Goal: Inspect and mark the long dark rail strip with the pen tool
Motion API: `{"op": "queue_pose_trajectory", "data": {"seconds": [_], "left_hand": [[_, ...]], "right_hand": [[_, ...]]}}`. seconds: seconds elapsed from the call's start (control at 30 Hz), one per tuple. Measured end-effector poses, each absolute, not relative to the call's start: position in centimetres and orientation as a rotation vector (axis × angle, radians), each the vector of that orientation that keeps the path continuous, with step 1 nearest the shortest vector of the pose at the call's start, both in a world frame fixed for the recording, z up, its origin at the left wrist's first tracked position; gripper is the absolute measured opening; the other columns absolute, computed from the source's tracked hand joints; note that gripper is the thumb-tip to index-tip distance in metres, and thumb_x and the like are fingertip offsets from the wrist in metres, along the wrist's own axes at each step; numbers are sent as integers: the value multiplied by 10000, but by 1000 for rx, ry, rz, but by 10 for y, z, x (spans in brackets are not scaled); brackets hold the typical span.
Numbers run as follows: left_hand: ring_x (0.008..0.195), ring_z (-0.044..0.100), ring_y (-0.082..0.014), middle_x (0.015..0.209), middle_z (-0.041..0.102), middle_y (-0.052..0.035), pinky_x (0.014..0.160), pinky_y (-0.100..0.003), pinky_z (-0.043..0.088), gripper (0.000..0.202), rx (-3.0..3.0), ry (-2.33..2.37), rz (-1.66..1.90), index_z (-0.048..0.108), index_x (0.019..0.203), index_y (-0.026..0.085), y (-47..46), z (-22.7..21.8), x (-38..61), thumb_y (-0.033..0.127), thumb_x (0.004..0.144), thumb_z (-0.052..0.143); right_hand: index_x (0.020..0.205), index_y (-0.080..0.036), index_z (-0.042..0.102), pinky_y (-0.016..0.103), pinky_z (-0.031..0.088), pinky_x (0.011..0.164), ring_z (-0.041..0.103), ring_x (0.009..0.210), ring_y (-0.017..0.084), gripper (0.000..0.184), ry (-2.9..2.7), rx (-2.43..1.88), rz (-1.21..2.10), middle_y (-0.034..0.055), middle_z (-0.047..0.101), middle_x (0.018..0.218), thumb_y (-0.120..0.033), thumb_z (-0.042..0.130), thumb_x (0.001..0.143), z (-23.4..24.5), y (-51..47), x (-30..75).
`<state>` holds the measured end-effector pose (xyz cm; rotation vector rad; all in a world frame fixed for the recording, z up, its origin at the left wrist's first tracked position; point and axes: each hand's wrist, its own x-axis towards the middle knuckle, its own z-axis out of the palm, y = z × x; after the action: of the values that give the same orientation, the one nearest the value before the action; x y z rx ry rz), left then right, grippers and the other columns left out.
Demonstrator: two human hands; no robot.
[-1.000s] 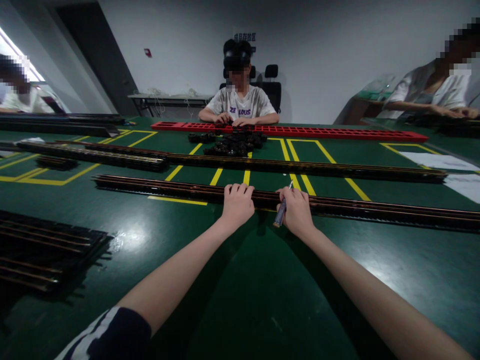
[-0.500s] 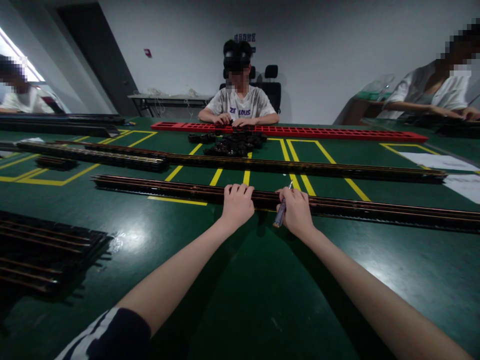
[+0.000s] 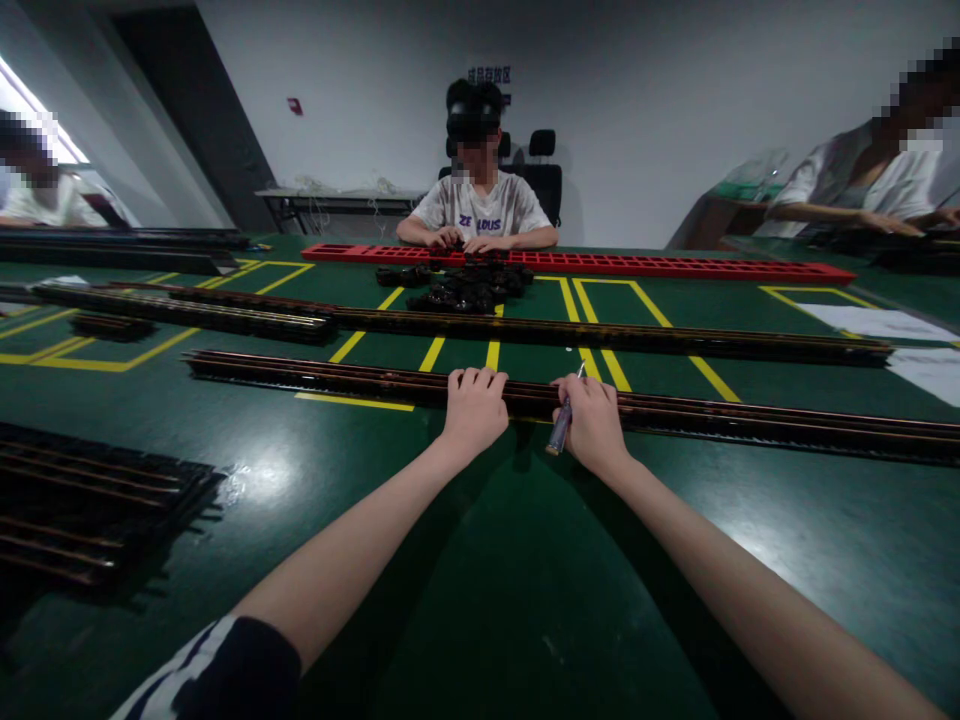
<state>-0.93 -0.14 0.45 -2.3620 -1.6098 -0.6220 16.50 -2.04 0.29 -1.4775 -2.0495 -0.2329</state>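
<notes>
A long dark rail point(image 3: 315, 378) with copper-coloured strips lies across the green table point(image 3: 480, 560) in front of me. My left hand point(image 3: 474, 408) rests on its near side, fingers curled over the top edge. My right hand point(image 3: 594, 420) sits just to the right on the same rail, closed around a small grey pen-like tool point(image 3: 561, 428) whose tip points up at the rail.
A second long dark rail point(image 3: 675, 342) lies parallel behind the first. Beyond it are a pile of small black parts point(image 3: 469, 285) and a long red tray point(image 3: 675, 267), where a seated person works. A stack of dark rails point(image 3: 90, 500) is at my left. Other people sit at both sides.
</notes>
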Motion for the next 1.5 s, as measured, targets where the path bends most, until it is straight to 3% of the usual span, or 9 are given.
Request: {"op": "queue_pose_trajectory", "data": {"seconds": [1.5], "left_hand": [[1046,550,-250,1117,648,-99,959,-464,370,336,-2395,-1618,-633,608,1107,157,-2,7,-9,165,848,394]], "right_hand": [[771,-216,401,382,367,806,535,832,257,179,-2055,-1505,-221,98,650,878,-75,487,701,5,-21,164]]}}
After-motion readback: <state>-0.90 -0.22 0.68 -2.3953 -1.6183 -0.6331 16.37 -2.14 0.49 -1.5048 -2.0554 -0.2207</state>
